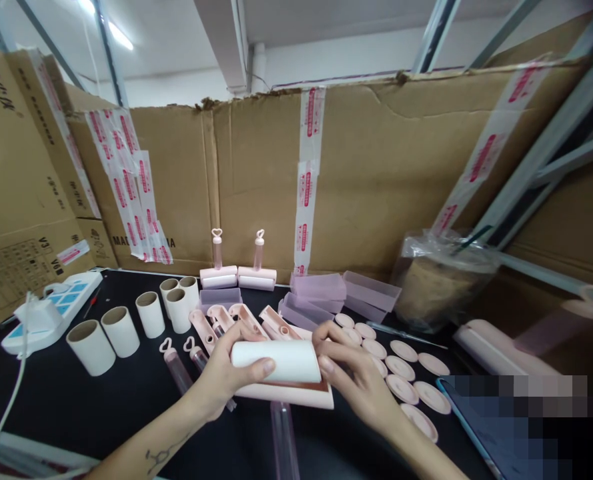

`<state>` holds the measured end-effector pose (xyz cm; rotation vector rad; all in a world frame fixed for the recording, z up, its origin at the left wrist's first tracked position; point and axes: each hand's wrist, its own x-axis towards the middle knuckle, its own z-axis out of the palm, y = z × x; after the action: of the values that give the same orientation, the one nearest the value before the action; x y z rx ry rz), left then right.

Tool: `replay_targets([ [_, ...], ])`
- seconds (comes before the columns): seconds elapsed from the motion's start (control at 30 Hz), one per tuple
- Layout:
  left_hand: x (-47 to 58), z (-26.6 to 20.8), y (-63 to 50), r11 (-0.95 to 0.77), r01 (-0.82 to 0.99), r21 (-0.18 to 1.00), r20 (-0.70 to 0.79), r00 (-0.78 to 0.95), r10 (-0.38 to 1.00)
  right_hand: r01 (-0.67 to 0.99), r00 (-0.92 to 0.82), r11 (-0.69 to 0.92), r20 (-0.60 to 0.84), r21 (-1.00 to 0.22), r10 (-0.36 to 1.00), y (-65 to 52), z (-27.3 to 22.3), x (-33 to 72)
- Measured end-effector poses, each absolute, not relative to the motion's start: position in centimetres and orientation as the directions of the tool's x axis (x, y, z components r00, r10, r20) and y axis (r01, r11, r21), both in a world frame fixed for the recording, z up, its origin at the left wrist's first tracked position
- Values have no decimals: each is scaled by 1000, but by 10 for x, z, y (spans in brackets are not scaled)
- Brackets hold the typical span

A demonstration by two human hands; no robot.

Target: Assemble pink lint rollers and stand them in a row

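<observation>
A white lint roll [279, 361] lies level in front of me, over a pink lint roller head [296, 395] whose clear handle [285, 440] points down toward me. My left hand [231, 363] is closed around the roll's left end, thumb across its front. At the roll's right end, the bent fingers of my right hand [346, 367] press against it; a thin pink rim shows there, partly hidden. Behind my hands are several open pink roller heads [276, 323]. Clear handles with heart-shaped loops [179, 370] rest left of my left hand. Pink oval caps [401, 368] are spread beside my right hand.
Several white rolls [121, 331] stand at left, near a power strip [66, 313]. Two assembled lint rollers [219, 275] are at the back by translucent purple covers [319, 288]. At right are a bagged drink cup [436, 287], a phone [476, 427] and another roller [506, 347]. Cardboard walls [256, 180] enclose the table.
</observation>
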<state>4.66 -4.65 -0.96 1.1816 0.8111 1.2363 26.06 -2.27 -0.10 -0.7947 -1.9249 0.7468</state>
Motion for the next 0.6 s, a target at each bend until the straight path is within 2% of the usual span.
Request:
replay_targets([
  [0.07,46,-10,-46,-101,-259,961,150,180,972,350,-393,665,541,-660,744,-24,0,262],
  [0.1,46,-9,-45,-117,-257,959,163,168,972,375,-389,651,526,-660,756,-25,0,261],
  [0.2,46,-8,-44,-139,-262,955,182,149,972,349,-359,528,410,-774,839,-28,-1,256],
  [0.27,46,-8,-43,-124,-270,955,169,151,974,319,-339,486,381,-814,860,-28,-3,252],
  [0.6,44,-7,-41,-118,-216,969,152,145,978,320,-343,510,404,-798,848,-25,-6,251],
])
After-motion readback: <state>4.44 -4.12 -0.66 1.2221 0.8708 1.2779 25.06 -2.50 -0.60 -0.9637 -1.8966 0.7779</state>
